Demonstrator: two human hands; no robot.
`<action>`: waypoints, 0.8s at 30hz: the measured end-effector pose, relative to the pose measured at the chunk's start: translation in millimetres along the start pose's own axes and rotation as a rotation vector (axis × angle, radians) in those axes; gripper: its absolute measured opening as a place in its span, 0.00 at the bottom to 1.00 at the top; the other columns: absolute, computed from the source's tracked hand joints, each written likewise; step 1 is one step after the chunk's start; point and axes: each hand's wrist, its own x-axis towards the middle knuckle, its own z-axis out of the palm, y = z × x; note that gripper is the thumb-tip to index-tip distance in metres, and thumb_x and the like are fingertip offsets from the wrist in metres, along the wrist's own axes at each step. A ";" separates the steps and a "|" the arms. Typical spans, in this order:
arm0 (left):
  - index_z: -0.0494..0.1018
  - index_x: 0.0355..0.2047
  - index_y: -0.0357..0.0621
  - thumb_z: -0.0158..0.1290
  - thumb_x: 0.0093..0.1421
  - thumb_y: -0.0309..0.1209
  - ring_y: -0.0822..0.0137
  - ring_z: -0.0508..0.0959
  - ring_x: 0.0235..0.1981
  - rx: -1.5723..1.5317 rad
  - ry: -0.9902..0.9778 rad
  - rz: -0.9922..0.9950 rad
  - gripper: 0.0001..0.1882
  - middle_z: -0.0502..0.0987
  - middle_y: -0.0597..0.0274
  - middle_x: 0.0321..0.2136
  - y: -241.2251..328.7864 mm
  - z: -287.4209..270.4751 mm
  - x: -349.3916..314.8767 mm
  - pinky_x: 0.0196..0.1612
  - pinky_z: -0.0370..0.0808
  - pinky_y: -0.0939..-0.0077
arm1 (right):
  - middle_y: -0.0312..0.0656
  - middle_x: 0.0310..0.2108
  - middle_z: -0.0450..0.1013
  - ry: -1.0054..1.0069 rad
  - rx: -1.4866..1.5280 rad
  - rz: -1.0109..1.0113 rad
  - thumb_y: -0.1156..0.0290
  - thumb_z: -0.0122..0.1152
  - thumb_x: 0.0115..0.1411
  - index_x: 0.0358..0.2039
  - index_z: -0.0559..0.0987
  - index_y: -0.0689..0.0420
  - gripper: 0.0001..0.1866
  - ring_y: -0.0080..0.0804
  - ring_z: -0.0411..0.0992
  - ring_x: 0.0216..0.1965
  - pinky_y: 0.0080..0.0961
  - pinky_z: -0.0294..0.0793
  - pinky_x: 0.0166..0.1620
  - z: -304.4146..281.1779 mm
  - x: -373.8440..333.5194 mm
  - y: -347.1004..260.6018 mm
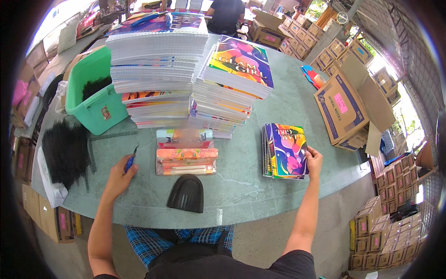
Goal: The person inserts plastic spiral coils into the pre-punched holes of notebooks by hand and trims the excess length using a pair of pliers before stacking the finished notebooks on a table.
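Few done, most left, I'd judge

Your left hand (121, 176) grips blue cutters (130, 161); right hand (314, 161) pinches coiled notebooks (285, 149) toward tabletop's (251, 207) right edge. Tall stacks (158, 63) toward far edge look uncoiled; loose coils (66, 153) lie at left edge.

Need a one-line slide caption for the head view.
Left hand holding a blue-handled tool, right hand touching a small stack of spiral notebooks.

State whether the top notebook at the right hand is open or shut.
Shut: the top notebook shows its colourful front cover lying flat, with the right hand at its right edge.
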 end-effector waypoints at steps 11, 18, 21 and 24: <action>0.67 0.48 0.38 0.55 0.53 0.38 0.49 0.69 0.40 0.449 0.184 0.179 0.24 0.70 0.48 0.38 -23.0 28.3 8.7 0.44 0.66 0.59 | 0.52 0.56 0.63 -0.178 -0.505 -0.292 0.50 0.70 0.41 0.48 0.76 0.55 0.35 0.45 0.62 0.58 0.34 0.59 0.60 57.0 14.3 -69.0; 0.67 0.49 0.40 0.54 0.54 0.45 0.50 0.66 0.44 0.620 0.369 0.244 0.28 0.68 0.50 0.41 -45.9 42.8 11.5 0.48 0.60 0.56 | 0.45 0.55 0.66 -0.492 -0.827 -0.088 0.35 0.62 0.39 0.54 0.71 0.49 0.45 0.40 0.59 0.60 0.58 0.41 0.62 137.6 53.0 -82.8; 0.67 0.49 0.39 0.53 0.54 0.46 0.50 0.66 0.45 0.604 0.381 0.212 0.28 0.68 0.49 0.41 -42.3 43.2 8.1 0.48 0.60 0.55 | 0.44 0.54 0.67 -0.507 -0.738 -0.109 0.36 0.62 0.42 0.54 0.71 0.50 0.42 0.40 0.62 0.58 0.56 0.42 0.62 141.3 59.6 -75.4; 0.67 0.48 0.39 0.52 0.55 0.46 0.49 0.65 0.45 0.595 0.395 0.228 0.27 0.68 0.48 0.42 -43.2 46.7 11.1 0.48 0.60 0.54 | 0.45 0.53 0.68 -0.262 -0.323 -0.208 0.47 0.60 0.52 0.51 0.73 0.54 0.32 0.39 0.65 0.55 0.45 0.51 0.61 126.5 71.9 -80.9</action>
